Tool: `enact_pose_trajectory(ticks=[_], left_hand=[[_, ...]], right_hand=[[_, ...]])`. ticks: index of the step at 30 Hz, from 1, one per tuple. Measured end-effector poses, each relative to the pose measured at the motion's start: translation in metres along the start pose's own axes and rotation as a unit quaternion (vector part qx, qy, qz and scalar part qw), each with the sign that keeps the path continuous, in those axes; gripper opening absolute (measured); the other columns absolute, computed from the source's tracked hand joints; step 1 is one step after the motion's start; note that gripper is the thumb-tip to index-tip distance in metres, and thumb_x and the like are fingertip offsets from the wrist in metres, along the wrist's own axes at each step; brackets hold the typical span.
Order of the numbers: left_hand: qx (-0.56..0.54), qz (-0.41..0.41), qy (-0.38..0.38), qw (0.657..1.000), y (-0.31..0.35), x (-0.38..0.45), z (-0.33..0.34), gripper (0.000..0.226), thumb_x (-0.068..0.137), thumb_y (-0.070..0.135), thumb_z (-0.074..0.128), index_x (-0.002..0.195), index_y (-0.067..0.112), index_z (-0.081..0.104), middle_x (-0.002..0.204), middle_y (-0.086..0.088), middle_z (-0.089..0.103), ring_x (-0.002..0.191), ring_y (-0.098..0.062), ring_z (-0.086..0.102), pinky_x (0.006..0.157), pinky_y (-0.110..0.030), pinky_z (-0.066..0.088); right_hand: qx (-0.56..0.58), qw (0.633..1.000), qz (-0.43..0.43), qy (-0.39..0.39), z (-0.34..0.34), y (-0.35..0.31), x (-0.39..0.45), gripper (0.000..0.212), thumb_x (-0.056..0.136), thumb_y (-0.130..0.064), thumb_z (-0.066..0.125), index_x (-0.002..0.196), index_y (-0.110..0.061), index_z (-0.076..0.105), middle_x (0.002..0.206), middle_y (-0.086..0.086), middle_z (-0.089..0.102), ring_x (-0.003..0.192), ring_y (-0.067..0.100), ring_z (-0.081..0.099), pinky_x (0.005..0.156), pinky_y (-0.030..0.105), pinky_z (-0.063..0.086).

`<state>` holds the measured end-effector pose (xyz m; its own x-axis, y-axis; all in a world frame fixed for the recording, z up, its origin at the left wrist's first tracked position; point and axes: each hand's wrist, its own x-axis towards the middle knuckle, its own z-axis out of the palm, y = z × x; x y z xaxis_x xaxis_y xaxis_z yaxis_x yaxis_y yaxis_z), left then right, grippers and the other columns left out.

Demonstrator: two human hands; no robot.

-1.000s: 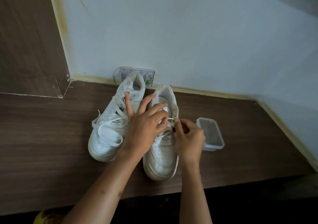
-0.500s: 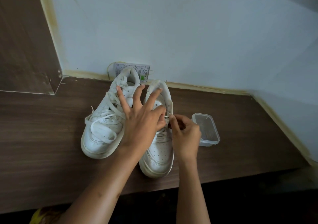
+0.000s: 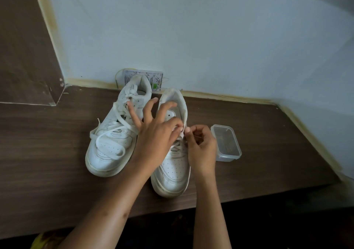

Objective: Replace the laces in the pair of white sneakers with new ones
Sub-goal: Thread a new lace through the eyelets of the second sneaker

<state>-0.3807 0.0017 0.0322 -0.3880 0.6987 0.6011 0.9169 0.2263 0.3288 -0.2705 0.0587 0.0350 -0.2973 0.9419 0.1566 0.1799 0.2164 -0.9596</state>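
Two white sneakers stand side by side on the brown table, toes toward me. The left sneaker [image 3: 109, 151] has loose white laces [image 3: 111, 133] sprawled over it. My left hand [image 3: 155, 133] lies over the right sneaker [image 3: 173, 174], its fingers spread, with forefinger and thumb pinching the white lace [image 3: 181, 133] near an upper eyelet. My right hand [image 3: 201, 149] is curled at the same spot and pinches that lace from the right side. Both hands hide most of this shoe's lacing.
A small clear plastic container [image 3: 227, 143] sits just right of my right hand. A patterned card [image 3: 143, 76] leans against the white wall behind the shoes. The table's front edge [image 3: 249, 201] runs close below the shoes. A raised brown block [image 3: 26, 57] stands at far left.
My left fingers have curled slightly and shifted over the right sneaker's tongue. Both hands stay at the same eyelet, and the shoes have not moved.
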Motion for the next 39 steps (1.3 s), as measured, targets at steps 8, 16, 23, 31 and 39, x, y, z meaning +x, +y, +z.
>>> enact_pose_trajectory(ticks=[8,16,23,31,39], left_hand=[[-0.074,-0.069,0.043,0.994,-0.026,0.006,-0.011,0.030,0.092,0.016,0.056,0.109,0.038,0.069,0.113,0.015,0.062,0.114,-0.020,0.050,0.110,-0.071,0.014],[-0.069,-0.078,0.018,0.994,-0.032,0.005,-0.019,0.016,0.093,0.042,0.056,0.094,0.037,0.072,0.091,0.020,0.065,0.107,-0.011,0.056,0.112,-0.070,0.004],[-0.076,-0.098,0.008,0.992,-0.032,0.003,-0.019,0.019,0.096,0.039,0.052,0.100,0.037,0.070,0.085,0.019,0.062,0.102,-0.010,0.057,0.112,-0.072,0.005],[-0.084,-0.112,0.014,0.990,-0.039,0.003,-0.023,0.019,0.098,0.036,0.051,0.098,0.032,0.069,0.091,0.013,0.067,0.103,-0.014,0.059,0.112,-0.068,0.006],[-0.083,-0.088,-0.023,0.992,-0.043,0.002,-0.022,0.027,0.096,0.041,0.046,0.098,0.031,0.071,0.095,0.015,0.065,0.106,-0.014,0.056,0.113,-0.067,0.007]], right_hand=[[0.193,0.919,0.004,0.342,-0.032,-0.004,0.013,0.016,0.099,-0.003,0.052,0.088,-0.016,0.050,0.073,0.005,0.060,0.054,0.005,0.057,0.054,0.021,0.048],[-0.084,0.961,-0.078,0.252,-0.036,-0.003,0.004,0.020,0.088,-0.014,0.070,0.106,-0.020,0.064,0.113,-0.006,0.052,0.083,0.000,0.058,0.072,0.008,0.047],[-0.155,0.984,-0.088,-0.013,-0.003,-0.003,-0.001,0.011,0.092,-0.017,0.066,0.102,-0.018,0.072,0.096,-0.008,0.066,0.086,0.001,0.064,0.073,0.010,0.049],[-0.089,0.935,0.009,0.344,-0.040,0.003,0.010,0.010,0.090,-0.010,0.067,0.096,-0.016,0.071,0.092,0.000,0.068,0.084,0.013,0.064,0.072,0.012,0.045],[-0.104,0.960,-0.053,0.256,-0.034,-0.007,0.005,0.020,0.088,-0.009,0.069,0.102,-0.023,0.069,0.111,-0.009,0.049,0.085,0.000,0.056,0.071,0.005,0.047]])
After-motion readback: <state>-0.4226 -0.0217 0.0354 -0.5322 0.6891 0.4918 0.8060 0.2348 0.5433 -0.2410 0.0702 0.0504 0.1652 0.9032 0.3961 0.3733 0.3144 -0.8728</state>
